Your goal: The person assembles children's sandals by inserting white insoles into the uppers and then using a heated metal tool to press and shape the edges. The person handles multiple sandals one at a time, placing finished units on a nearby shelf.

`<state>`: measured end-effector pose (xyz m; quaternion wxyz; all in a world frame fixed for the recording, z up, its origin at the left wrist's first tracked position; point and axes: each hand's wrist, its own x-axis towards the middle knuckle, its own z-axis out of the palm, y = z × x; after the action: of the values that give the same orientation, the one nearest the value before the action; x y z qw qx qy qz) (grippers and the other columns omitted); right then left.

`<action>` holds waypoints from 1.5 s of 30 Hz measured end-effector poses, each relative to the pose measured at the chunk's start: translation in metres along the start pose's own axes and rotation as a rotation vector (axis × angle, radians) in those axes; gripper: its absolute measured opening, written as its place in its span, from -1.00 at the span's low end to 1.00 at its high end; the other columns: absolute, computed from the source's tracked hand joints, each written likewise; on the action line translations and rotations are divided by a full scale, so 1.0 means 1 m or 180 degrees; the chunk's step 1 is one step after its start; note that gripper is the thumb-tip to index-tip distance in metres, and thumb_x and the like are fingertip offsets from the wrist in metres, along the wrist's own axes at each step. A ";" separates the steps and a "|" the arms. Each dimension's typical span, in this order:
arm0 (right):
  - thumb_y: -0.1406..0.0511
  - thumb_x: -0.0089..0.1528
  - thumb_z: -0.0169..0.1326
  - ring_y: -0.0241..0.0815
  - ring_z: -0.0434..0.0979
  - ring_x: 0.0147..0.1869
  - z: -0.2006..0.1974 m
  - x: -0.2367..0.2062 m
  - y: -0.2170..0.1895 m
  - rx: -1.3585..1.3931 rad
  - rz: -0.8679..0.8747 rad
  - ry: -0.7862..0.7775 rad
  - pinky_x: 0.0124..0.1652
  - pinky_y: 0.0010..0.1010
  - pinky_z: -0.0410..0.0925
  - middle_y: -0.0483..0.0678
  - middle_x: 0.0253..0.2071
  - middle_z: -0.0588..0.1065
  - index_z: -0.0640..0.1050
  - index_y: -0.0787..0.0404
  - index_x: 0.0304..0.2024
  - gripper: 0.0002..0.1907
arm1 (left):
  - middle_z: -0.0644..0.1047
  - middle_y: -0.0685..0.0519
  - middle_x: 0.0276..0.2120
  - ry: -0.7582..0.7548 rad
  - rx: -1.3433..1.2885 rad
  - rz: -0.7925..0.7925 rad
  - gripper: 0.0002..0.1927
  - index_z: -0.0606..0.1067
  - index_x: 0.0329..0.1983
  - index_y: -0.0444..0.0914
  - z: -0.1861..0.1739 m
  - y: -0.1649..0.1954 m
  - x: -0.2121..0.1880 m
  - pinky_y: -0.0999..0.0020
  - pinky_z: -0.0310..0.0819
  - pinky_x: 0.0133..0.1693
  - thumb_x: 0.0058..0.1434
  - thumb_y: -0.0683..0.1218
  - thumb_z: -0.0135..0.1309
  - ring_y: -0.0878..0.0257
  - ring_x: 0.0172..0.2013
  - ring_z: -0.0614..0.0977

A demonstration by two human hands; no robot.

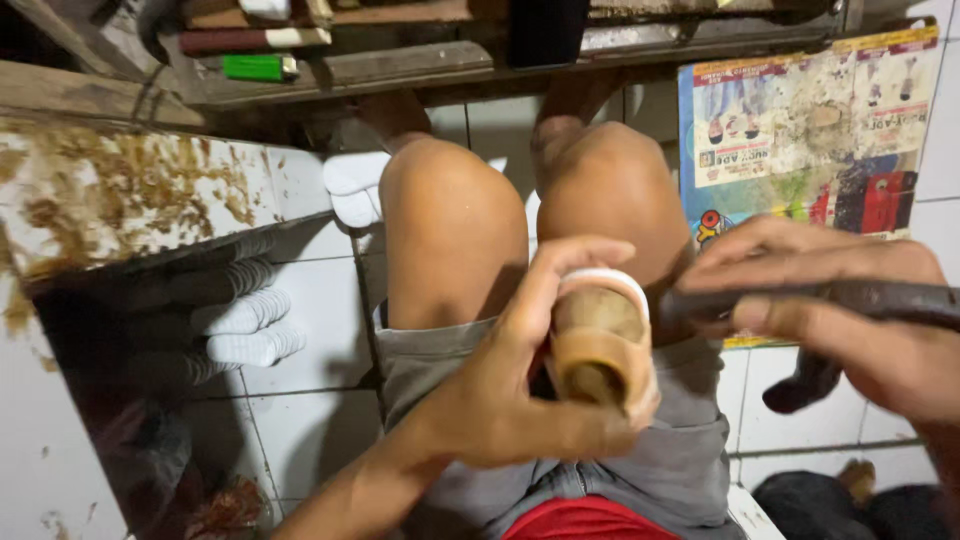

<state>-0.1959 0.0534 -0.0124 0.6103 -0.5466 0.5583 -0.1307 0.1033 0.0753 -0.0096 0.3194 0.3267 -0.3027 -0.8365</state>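
Observation:
My left hand (520, 390) grips a small brown wooden piece (598, 345), rounded and hollowed, with a white ring around its far end. I hold it above my lap, over grey shorts (680, 470). My right hand (850, 310) is closed around a dark, long metal tool (880, 298) whose tip points left and meets the wooden piece near its upper right edge. Both knees rise just beyond the hands.
A stained, dusty white slab (130, 195) lies at the left. A dark glove with white ribbed fingers (235, 310) rests beside it. A worn printed poster (810, 130) lies on the white tiled floor at right. Wooden planks and a green lighter (258, 68) sit at the top.

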 end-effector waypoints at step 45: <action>0.31 -0.20 0.52 -0.04 0.36 0.48 0.083 -0.089 0.039 0.1577 -0.1116 0.0506 0.44 -0.20 0.20 0.20 0.43 0.34 0.25 0.52 0.43 0.21 | 0.56 0.02 -0.03 -0.0051 0.1240 0.1497 -0.28 0.45 0.23 -0.31 0.068 -0.074 -0.010 0.48 0.50 -0.01 0.02 -0.05 0.48 0.37 -0.09 0.59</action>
<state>-0.1757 0.1791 -0.0146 0.6475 -0.4573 0.4527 -0.4083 0.0337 0.1480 -0.0178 0.4332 0.2961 -0.5272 -0.6684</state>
